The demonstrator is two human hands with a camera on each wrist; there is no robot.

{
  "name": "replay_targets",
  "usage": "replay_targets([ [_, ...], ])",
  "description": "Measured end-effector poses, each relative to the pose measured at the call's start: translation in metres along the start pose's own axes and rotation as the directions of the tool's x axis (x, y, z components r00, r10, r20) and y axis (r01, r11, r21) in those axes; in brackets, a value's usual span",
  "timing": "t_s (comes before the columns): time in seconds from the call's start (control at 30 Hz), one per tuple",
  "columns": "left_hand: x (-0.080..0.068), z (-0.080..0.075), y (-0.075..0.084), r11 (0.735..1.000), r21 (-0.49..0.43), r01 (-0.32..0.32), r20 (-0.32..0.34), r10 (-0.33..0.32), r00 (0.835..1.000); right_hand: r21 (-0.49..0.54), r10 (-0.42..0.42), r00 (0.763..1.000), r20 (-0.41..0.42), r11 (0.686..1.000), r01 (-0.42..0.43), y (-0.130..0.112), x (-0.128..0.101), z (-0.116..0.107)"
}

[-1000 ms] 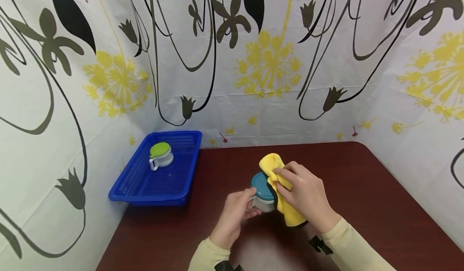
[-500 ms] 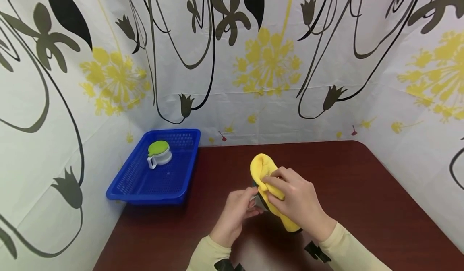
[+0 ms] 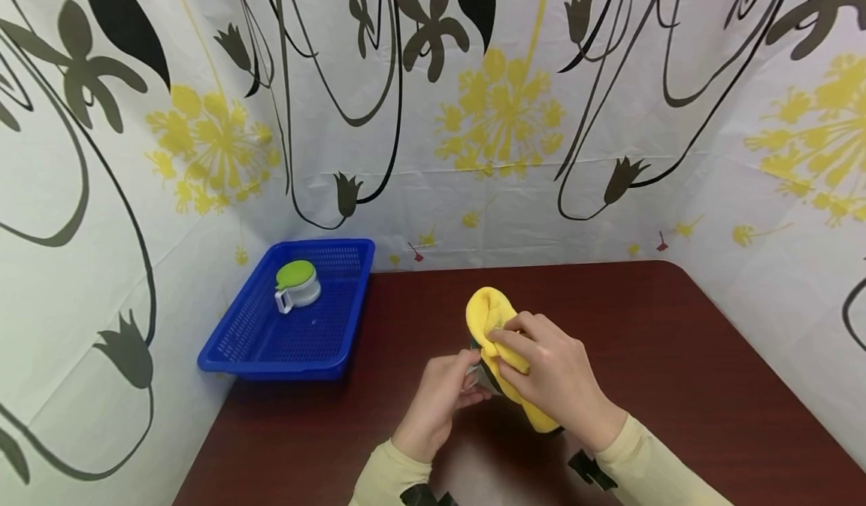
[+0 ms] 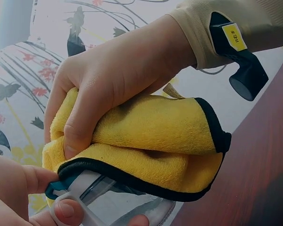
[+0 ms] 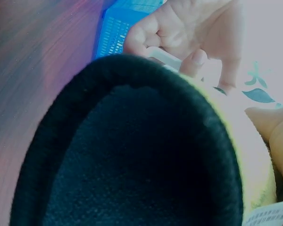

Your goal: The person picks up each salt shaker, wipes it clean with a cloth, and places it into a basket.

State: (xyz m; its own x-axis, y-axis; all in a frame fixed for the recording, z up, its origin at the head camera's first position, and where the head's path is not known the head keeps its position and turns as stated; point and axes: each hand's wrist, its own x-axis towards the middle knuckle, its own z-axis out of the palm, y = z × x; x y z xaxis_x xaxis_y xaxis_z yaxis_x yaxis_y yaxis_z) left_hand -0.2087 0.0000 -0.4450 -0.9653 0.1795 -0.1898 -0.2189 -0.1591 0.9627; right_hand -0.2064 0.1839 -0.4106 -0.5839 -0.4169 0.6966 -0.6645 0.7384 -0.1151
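Near the front centre of the desk (image 3: 676,356), the left hand (image 3: 440,401) pinches the white handle of a small clear cup (image 4: 113,202), while the right hand (image 3: 551,378), at 3 o'clock of the left, grips a yellow cloth (image 3: 490,318) folded over the cup's top, hiding its teal lid almost completely. Farther off, at 10 o'clock from both hands, a blue basket (image 3: 250,340) holds a second cup with a green lid (image 3: 295,273).

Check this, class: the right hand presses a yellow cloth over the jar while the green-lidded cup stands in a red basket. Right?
Not quite: the basket is blue, as the head view shows. The right hand does press the yellow cloth over the jar, and the green-lidded cup stands in it.
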Motion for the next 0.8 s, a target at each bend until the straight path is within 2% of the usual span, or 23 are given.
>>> replay_targets([
  [0.13, -0.002, -0.002, 0.0, 1.0, -0.001, 0.004, -0.001, -0.004, 1.0, -0.015, -0.002, 1.0, 0.008, 1.0, 0.002, 0.008, 0.001, 0.0],
  [0.37, -0.003, -0.003, 0.003, 1.0, 0.001, 0.002, 0.001, -0.002, 1.0, -0.057, 0.099, 0.995, -0.029, 0.993, -0.1, 0.03, 0.005, -0.002],
  [0.8, -0.002, -0.001, 0.003, 1.0, 0.008, 0.012, 0.009, -0.012, 1.0, -0.035, 0.107, 0.994, -0.028, 0.994, -0.108, 0.033, 0.004, -0.003],
])
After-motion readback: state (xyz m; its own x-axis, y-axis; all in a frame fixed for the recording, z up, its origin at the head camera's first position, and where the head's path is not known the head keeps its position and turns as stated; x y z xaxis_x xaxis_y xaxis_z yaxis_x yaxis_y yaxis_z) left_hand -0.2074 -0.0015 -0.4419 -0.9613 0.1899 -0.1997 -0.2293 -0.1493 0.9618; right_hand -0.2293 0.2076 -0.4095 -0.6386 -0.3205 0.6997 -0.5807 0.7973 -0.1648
